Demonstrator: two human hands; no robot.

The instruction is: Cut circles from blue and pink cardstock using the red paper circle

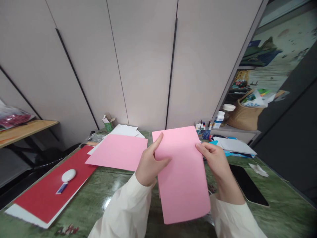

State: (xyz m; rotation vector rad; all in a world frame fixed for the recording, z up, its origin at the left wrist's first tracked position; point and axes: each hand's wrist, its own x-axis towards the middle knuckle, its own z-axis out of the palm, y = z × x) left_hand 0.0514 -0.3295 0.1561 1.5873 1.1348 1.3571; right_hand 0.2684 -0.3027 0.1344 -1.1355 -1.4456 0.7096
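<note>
A sheet of pink paper (183,185) is held up above the green table, tilted toward me. My left hand (151,162) grips its left edge, with the thumb and another finger lying over the front and the rest out of sight behind. On the upper right edge, my right hand (214,157) pinches the sheet between thumb and curled fingers. A sliver of pink shows behind the lower left edge; whether it is a fold or a second sheet I cannot tell. Another pink sheet (119,150) lies on the table to the left, partly over white papers (125,130).
At left, red paper (49,188) carries a white oval object (68,175) and a small blue-and-white item (62,188). A black phone-like slab (248,185) lies right. Behind stand a pen holder (204,134), a white bottle (219,119) and a small green box (108,123).
</note>
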